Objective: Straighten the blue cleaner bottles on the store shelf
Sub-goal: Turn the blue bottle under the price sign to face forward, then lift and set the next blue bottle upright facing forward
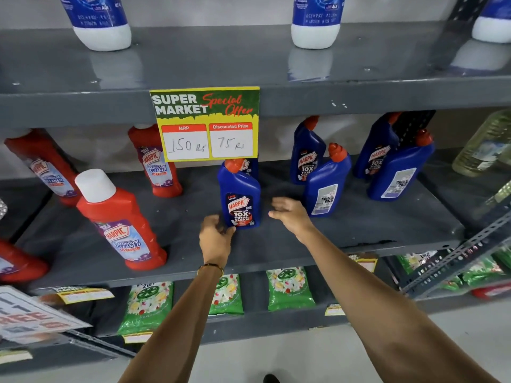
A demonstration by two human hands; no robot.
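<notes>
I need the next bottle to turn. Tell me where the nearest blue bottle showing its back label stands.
In the head view, the back-label blue bottle stands on the middle shelf, right of centre, just beyond the right hand and right of the front-facing blue bottle.

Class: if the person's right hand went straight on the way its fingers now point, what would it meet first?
Probably the front blue bottle: the right hand is open, fingers pointing left towards it, though depth is unclear.
</notes>
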